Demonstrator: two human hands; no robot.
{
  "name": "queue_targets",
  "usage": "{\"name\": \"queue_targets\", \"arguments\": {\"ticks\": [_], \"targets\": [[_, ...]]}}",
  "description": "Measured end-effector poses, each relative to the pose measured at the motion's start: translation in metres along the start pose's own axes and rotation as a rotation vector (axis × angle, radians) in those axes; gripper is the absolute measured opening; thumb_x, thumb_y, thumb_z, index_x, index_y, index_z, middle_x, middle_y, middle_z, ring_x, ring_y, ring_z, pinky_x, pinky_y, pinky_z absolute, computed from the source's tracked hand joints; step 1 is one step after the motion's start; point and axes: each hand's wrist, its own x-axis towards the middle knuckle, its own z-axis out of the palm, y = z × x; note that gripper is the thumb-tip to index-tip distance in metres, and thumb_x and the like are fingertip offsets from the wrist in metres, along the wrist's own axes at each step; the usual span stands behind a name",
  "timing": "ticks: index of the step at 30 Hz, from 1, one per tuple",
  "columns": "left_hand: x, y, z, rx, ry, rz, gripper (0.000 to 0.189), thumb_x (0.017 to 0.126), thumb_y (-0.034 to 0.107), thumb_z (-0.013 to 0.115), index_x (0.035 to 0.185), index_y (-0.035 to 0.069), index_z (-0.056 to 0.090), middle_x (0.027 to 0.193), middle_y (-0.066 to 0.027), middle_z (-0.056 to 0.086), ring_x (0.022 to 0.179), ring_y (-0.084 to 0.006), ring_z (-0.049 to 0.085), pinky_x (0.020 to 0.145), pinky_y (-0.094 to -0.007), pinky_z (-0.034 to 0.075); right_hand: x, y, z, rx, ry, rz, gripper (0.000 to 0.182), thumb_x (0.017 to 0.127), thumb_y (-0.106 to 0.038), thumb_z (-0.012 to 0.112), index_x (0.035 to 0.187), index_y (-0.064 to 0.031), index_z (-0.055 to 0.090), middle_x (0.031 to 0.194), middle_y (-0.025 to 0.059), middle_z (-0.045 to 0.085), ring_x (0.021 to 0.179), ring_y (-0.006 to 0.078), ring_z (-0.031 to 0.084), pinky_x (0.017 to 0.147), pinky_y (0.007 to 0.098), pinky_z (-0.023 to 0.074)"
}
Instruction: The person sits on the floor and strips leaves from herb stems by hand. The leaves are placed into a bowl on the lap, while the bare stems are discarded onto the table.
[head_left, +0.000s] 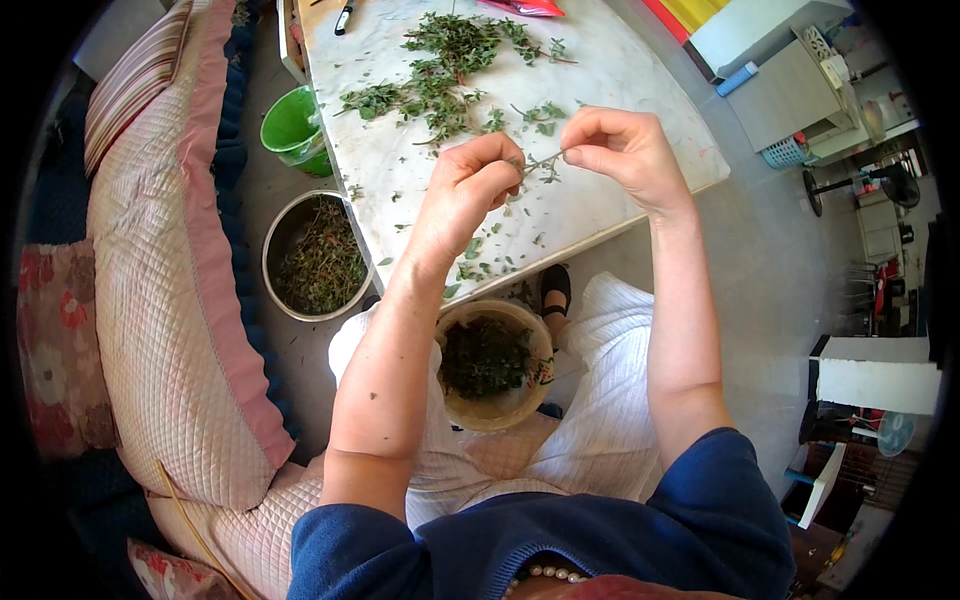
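Over the near part of the white marble-look tabletop, my left hand grips one part of a thin leafy green stem. My right hand pinches the stem's other end between thumb and forefinger. Beyond my hands lies a pile of leafy green sprigs, with loose leaves scattered around it. A beige bucket holding dark green leaves stands between my knees, below the table edge. To its left on the floor, a steel bowl holds a tangle of stems and leaves.
A green plastic bin stands beside the table's left edge. A knife with a black handle and a red plastic package lie at the table's far side. A quilted sofa runs along the left; a black fan stands at right.
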Motion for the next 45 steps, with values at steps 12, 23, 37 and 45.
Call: {"name": "queue_targets", "arguments": {"ticks": [12,23,37,45], "targets": [[-0.021,-0.005,-0.003,0.583,-0.844,-0.184,0.019,0.081,0.018,0.065,0.090,0.001,0.070,0.079,-0.0065,0.069,0.077,-0.0119,0.062,0.075,-0.0267,0.048,-0.005,-0.021,0.007,-0.228,0.059,-0.015,0.003,0.078,0.000,0.067,0.080,0.0010,0.067,0.077,0.0013,0.065,0.070,0.0069,0.060,0.063,0.0217,0.0502],[-0.012,0.009,-0.009,0.024,-0.253,-0.245,0.018,0.088,0.016,0.057,0.095,-0.001,0.059,0.085,-0.0063,0.061,0.076,-0.0139,0.062,0.065,-0.0241,0.050,-0.005,-0.029,0.026,-0.512,0.098,-0.122,0.003,0.074,0.003,0.064,0.076,0.0007,0.063,0.073,0.0025,0.062,0.063,0.0083,0.057,0.058,0.0217,0.0462],[-0.006,-0.004,-0.002,0.116,-0.032,-0.072,0.007,0.090,0.009,0.060,0.089,0.002,0.060,0.072,-0.0012,0.058,0.057,-0.0061,0.053,0.050,-0.0204,0.043,-0.002,-0.026,0.032,-0.502,0.119,-0.097,0.003,0.075,0.000,0.065,0.077,0.0014,0.065,0.072,0.0059,0.064,0.062,0.0109,0.061,0.057,0.0241,0.0493],[-0.017,0.001,-0.013,0.347,-0.823,0.181,0.010,0.082,0.007,0.068,0.090,0.001,0.067,0.090,-0.0069,0.065,0.085,-0.0161,0.061,0.079,-0.0284,0.048,-0.005,-0.024,0.002,-0.127,0.023,0.035,0.004,0.079,0.003,0.065,0.082,0.0021,0.066,0.082,0.0012,0.063,0.075,0.0069,0.056,0.065,0.0216,0.0459]]}}
